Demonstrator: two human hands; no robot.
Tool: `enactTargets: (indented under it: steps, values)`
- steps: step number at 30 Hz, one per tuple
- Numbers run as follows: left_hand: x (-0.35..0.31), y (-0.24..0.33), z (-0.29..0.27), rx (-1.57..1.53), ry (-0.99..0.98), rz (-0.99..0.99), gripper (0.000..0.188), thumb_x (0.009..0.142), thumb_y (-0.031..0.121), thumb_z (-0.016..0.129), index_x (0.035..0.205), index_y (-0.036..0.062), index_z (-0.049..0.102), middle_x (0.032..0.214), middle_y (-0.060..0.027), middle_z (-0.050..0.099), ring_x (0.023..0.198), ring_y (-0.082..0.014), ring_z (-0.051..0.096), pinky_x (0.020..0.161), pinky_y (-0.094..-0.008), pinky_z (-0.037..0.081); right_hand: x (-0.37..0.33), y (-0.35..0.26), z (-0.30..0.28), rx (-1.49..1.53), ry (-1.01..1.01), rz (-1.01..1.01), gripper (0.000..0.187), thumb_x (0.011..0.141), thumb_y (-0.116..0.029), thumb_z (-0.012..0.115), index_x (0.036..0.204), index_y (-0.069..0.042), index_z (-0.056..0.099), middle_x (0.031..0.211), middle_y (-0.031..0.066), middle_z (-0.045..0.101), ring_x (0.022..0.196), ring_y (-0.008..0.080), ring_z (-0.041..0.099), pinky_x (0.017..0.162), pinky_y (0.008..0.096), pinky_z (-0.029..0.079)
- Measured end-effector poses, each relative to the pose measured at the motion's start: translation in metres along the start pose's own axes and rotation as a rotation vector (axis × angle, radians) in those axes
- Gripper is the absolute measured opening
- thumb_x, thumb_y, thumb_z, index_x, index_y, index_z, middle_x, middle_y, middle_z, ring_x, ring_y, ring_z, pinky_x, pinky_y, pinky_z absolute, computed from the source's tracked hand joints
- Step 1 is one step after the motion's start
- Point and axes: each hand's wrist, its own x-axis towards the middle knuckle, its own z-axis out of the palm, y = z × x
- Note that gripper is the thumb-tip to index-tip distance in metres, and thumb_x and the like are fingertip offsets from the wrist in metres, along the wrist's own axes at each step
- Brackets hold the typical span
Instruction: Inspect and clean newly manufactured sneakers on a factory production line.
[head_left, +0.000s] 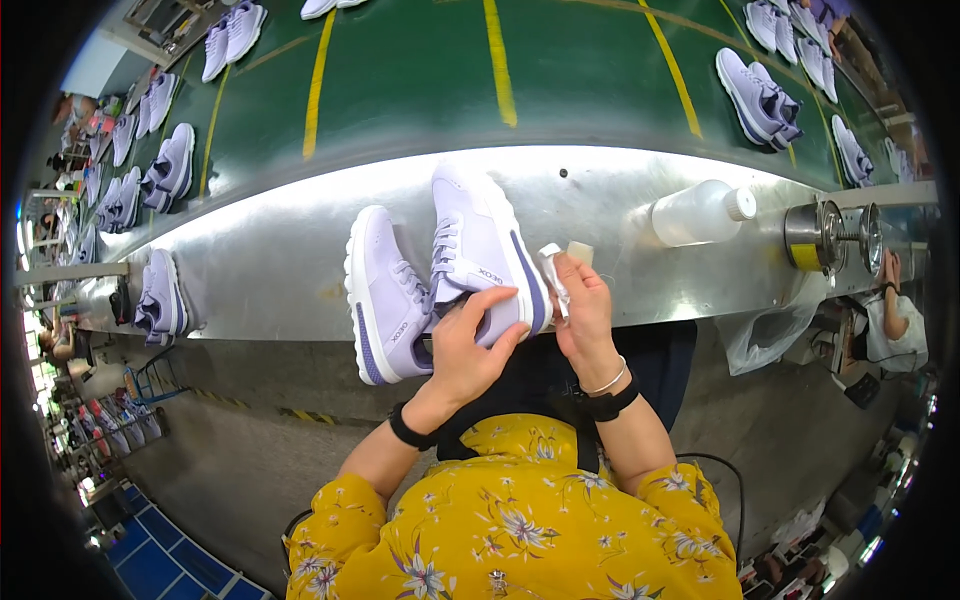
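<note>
- The person's left hand [468, 345] is closed around the heel end of a lilac lace-up sneaker with a thick white sole and purple heel inset [478, 222], thumb spread apart from the fingers; this grip probably steadies the shoe.
- The right hand [585, 310] pinches a small crumpled white cloth or tissue [554, 278] between thumb and fingers, just beside the sole, seemingly so that one folded edge stays exposed. Whether it touches the sole cannot be told.
- The held sneaker is in front of the person at a brushed-metal bench [275, 255], toe pointing away, which leaves its heel within easy reach.
- A matching lilac sneaker [380, 262] sits alongside on the left, toe also away, likely kept close as its pair. Its heel reaches past the bench's near edge.
- A translucent white plastic bottle with a ribbed white cap [690, 215] is on the bench to the right, apparently within arm's reach; its fill level cannot be made out.
- Farther right is a round silver metal container with a yellow patch [808, 238]; its contents are hidden.
- A clear plastic bag [765, 338] hangs near the bench edge, contents unclear.
</note>
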Motion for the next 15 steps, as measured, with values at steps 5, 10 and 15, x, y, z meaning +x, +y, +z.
enactTargets:
  steps: [5,10,15]
  values:
    - [-0.005,0.007,0.004,0.125,-0.164,0.022,0.021,0.078,0.006,0.080,0.098,0.0082,0.074,0.084,-0.0095,0.073,0.073,-0.0253,0.069,0.066,-0.0334,0.050,0.009,-0.002,-0.010,-0.331,0.016,-0.146,0.017,0.099,-0.016,0.071,0.105,-0.001,0.074,0.085,-0.0004,0.068,0.059,0.0046,0.053,0.055,0.0199,0.041]
    - [-0.004,-0.001,0.015,0.155,-0.082,0.171,0.019,0.077,0.008,0.078,0.094,0.0164,0.074,0.070,-0.0053,0.065,0.061,-0.0267,0.063,0.057,-0.0363,0.046,0.032,-0.024,0.030,-0.887,-0.039,-0.854,0.015,0.088,-0.005,0.075,0.103,-0.004,0.076,0.087,0.0113,0.062,0.076,0.0245,0.063,0.067,0.0345,0.050]
    - [-0.006,-0.009,0.012,0.133,-0.109,0.179,0.020,0.076,0.007,0.078,0.092,0.0176,0.074,0.067,-0.0042,0.062,0.058,-0.0244,0.061,0.052,-0.0352,0.044,0.041,-0.012,0.045,-1.002,-0.197,-0.891,0.011,0.087,-0.002,0.074,0.098,-0.002,0.073,0.087,0.0124,0.059,0.074,0.0302,0.062,0.066,0.0382,0.050]
